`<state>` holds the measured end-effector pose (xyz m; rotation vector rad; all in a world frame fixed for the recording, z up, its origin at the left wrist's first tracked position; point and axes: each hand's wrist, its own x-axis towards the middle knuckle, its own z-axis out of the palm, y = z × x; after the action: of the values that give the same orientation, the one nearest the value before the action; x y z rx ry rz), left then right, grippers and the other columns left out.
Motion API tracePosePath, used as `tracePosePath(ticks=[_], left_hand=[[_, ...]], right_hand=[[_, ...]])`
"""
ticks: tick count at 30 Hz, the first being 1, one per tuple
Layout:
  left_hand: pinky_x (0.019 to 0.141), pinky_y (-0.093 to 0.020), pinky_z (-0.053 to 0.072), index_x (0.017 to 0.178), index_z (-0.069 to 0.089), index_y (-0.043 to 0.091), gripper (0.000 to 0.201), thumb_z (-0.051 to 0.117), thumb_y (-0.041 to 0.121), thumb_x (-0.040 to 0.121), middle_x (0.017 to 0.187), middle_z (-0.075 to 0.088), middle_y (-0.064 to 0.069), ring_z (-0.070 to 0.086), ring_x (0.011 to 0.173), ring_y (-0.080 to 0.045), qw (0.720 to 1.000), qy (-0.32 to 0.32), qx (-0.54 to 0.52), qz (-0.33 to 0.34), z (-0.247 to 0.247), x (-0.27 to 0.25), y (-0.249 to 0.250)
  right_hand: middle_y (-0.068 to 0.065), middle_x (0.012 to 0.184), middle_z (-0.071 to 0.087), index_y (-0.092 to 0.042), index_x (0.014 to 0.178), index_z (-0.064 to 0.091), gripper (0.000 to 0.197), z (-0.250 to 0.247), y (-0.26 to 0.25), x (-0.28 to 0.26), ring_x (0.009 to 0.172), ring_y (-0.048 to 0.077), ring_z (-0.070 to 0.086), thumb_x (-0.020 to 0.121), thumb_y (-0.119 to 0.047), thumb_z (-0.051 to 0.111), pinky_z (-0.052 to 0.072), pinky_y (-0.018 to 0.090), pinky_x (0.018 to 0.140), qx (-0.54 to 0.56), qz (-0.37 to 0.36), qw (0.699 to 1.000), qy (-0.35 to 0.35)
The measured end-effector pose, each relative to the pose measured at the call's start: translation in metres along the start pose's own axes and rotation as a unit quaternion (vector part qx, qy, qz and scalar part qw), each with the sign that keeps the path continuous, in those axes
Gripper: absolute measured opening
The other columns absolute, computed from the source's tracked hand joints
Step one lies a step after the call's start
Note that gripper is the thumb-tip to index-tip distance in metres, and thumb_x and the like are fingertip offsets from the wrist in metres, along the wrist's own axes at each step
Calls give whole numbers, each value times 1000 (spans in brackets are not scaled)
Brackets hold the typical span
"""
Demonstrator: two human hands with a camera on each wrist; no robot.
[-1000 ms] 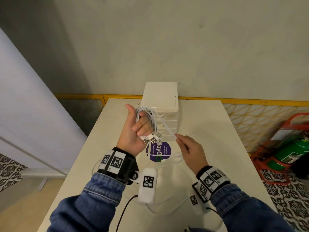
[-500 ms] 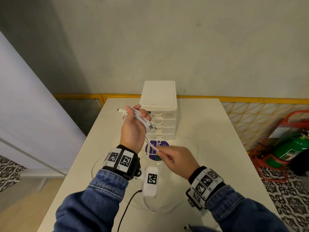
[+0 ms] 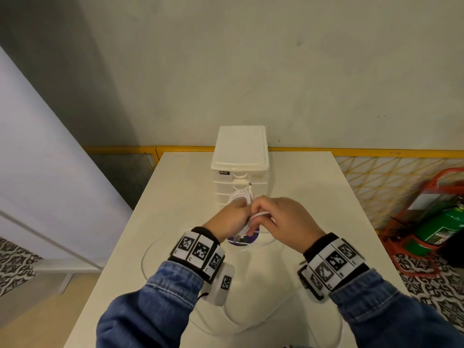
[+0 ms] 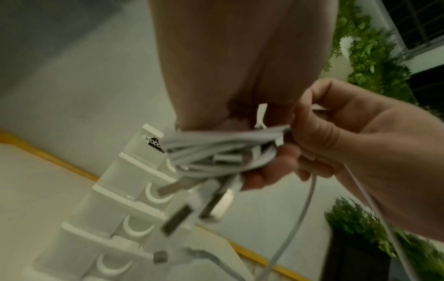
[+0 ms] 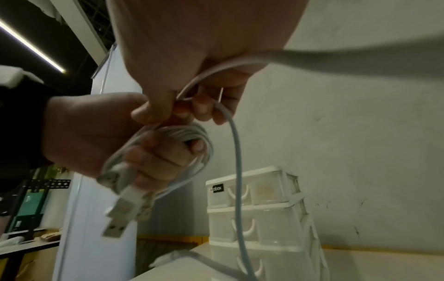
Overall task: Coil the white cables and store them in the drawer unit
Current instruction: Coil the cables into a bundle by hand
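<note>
Left hand (image 3: 231, 217) is gripping the cable coil (image 5: 168, 150); right hand (image 3: 283, 222), touching it, is pinching the loose strand (image 5: 236, 171); drawer unit (image 3: 239, 169) is standing just beyond both hands, slightly nearer the left

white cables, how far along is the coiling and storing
Partly done. Several loops of the white cables already sit bunched in the left hand, plugs dangling. In hand: the right hand pinches a loose strand that trails down to the table, so some length is uncoiled. Left: finish winding, then open the drawer unit, whose visible drawers look shut, and put the bundle in.
</note>
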<state>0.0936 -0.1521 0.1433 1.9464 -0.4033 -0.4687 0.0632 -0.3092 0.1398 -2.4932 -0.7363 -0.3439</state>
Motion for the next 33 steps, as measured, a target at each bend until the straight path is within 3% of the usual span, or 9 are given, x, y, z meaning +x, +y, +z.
tracePosePath(ticks=[3,8,10,13,20,25,28,31,33], left_hand=[[49,-26,38,63,51,2,46,35,25,100,53,46,-10,43,47,-20,988,-86,-130,-23,4,-6,1],[36,-18,27,71,46,10,63,12,56,96,41,31,4,26,33,-9,946,-184,-260,-51,8,-11,8],[37,-18,26,72,47,13,62,18,64,92,44,27,4,23,34,-9,953,-190,-233,-37,8,-14,8],[40,-19,25,69,48,17,51,38,64,88,48,25,3,20,39,-10,968,-175,-180,-26,9,-18,6],[36,-16,23,66,48,16,53,31,59,91,43,26,5,20,33,-9,958,-168,-229,-39,7,-16,8],[34,-15,22,66,48,15,52,26,53,95,40,28,8,21,30,-6,933,-188,-305,-26,4,-14,9],[34,-17,17,66,49,15,53,25,51,96,38,30,9,21,29,-5,916,-199,-347,-17,2,-15,12],[34,-19,15,67,47,13,54,22,51,96,37,32,10,24,28,-4,890,-208,-406,-4,-2,-14,15],[33,-17,20,67,48,13,54,21,51,95,37,34,11,26,28,-3,872,-211,-442,11,-5,-12,17]], right_hand=[[-4,69,66,-23,93,52,16,-8,5,3,64,18,56,84,-34,59,37,22,57,24,19,1000,5],[1,64,63,-32,97,43,21,-14,11,5,60,17,56,82,-36,57,43,30,58,71,27,997,18],[3,65,60,-30,100,46,19,-14,16,5,61,18,55,83,-29,56,42,31,59,83,37,995,34],[-3,60,56,-25,98,52,22,-13,23,3,59,14,53,82,-38,44,41,28,59,112,45,992,44],[-16,79,61,-18,94,58,27,-7,30,3,80,-3,60,86,-35,38,45,19,69,135,42,988,58],[-22,79,58,-15,95,59,19,-1,35,3,74,-8,55,91,-23,42,42,12,68,151,54,983,90],[-25,65,56,-16,95,58,29,1,34,0,64,-5,53,91,-34,37,35,6,60,156,62,979,114],[-34,72,58,-15,101,57,31,5,35,-1,62,-4,54,93,-35,35,35,7,57,152,83,979,107],[-30,67,59,-16,105,56,32,12,36,-4,61,-2,55,93,-36,33,36,9,57,158,101,976,113]])
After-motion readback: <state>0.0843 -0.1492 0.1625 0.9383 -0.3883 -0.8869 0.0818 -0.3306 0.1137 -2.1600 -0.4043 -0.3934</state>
